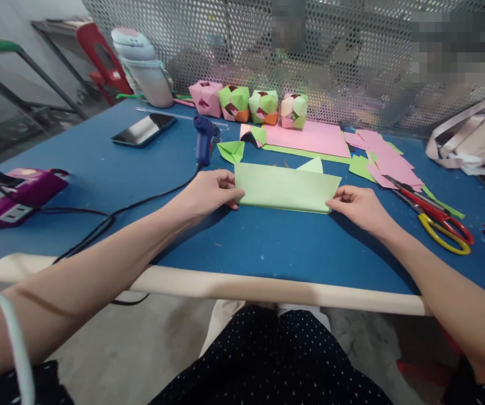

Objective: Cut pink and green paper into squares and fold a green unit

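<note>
A pale green sheet of paper, creased along its near edge, is held just over the blue table. My left hand pinches its left end between thumb and fingers. At the lower right corner, my right hand grips the sheet the same way. Behind the sheet pokes up a light green folded piece. Near my left hand lie a green folded paper piece and a blue glue gun. Red and yellow scissors rest to the right of my right hand.
Several folded paper balls line the back before a perforated metal screen. Pink sheets and loose paper pieces lie nearby. A phone, a purple power strip and a black cord occupy the left.
</note>
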`<action>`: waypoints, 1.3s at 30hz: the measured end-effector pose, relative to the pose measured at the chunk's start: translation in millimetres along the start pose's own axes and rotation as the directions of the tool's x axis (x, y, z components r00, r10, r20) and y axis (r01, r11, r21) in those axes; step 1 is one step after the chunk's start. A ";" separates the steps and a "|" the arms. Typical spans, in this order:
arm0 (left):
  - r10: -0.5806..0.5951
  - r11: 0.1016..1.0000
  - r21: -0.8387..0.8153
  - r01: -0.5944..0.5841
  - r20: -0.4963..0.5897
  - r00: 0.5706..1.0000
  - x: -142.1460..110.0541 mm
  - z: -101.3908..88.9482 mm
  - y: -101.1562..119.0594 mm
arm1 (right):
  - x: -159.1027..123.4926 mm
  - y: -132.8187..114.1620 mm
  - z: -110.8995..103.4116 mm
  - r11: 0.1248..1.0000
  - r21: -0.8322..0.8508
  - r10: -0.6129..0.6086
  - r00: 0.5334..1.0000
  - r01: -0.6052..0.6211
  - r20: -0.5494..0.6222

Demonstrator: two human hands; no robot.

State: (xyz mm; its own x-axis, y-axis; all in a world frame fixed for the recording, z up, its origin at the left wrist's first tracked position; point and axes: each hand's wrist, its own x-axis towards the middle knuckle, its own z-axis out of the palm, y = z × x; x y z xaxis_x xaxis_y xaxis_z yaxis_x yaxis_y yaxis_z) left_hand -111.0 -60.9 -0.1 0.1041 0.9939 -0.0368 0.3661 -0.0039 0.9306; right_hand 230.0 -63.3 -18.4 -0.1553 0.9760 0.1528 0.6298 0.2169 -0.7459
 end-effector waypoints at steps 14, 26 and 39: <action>0.132 0.933 0.343 -0.109 -0.045 0.990 5.4 2.4 -7.0 | -4.5 2.1 10.3 0.988 -0.139 -0.071 0.996 0.061 -0.061; 0.261 0.778 0.603 -0.176 -0.055 0.964 -1.1 4.7 -7.9 | -6.6 7.8 15.3 0.925 -0.328 -0.216 0.976 0.190 -0.042; 0.299 0.714 0.666 -0.217 -0.010 0.954 -3.6 10.8 -7.6 | -6.5 13.1 16.6 0.846 -0.445 -0.337 0.941 0.294 -0.018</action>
State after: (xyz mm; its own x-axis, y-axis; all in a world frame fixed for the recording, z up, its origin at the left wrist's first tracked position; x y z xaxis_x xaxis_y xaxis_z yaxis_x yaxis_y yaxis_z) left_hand -104.1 -65.6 -11.0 0.1995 0.9484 0.2464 0.8547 -0.2914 0.4296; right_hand 226.6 -67.1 -39.9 -0.3449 0.8460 0.4067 0.8257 0.4795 -0.2971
